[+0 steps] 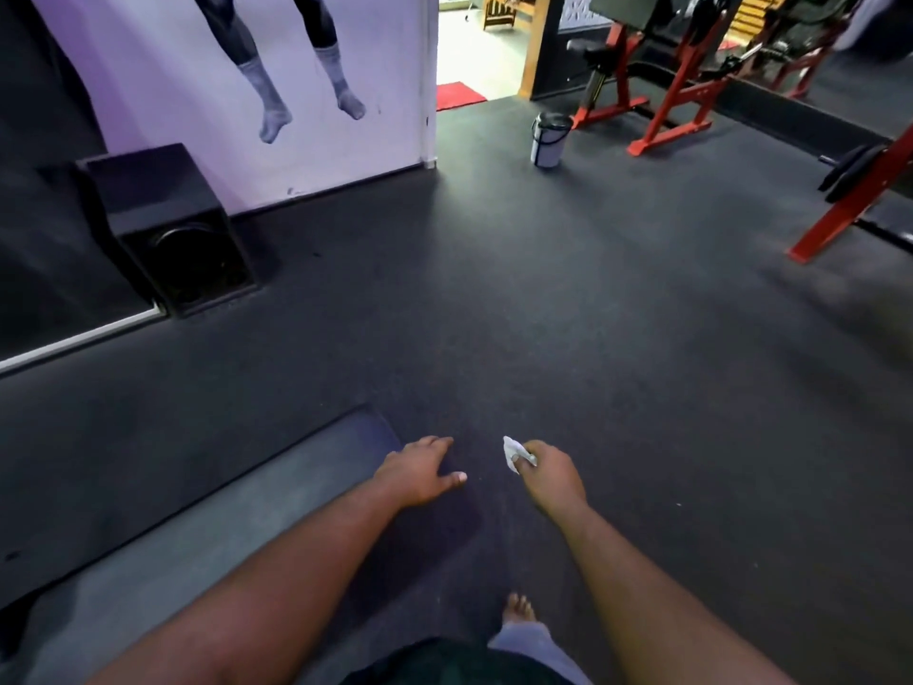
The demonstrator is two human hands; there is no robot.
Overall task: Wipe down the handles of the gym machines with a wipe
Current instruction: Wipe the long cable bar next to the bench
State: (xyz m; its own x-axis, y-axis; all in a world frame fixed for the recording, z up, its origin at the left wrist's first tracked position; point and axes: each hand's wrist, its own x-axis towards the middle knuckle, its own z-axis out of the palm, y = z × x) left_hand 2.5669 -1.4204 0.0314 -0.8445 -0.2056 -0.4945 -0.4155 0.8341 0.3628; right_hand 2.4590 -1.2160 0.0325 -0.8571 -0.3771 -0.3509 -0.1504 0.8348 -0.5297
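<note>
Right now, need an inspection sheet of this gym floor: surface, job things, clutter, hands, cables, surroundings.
Surface: dark rubber floor, with a grey mat lying lower left.
Job's things: small white wipe, crumpled; red-framed gym machines stand far right, out of reach, handles not clearly visible.
Clutter: white bucket with a dark lid on the floor near the machines; black speaker box against the left wall.
Hands: right hand pinches the wipe; left hand empty, fingers relaxed, touching nothing.
Cables: nothing seen.
Surroundings: wall poster showing legs; bright doorway with a red doormat; bare foot below.
</note>
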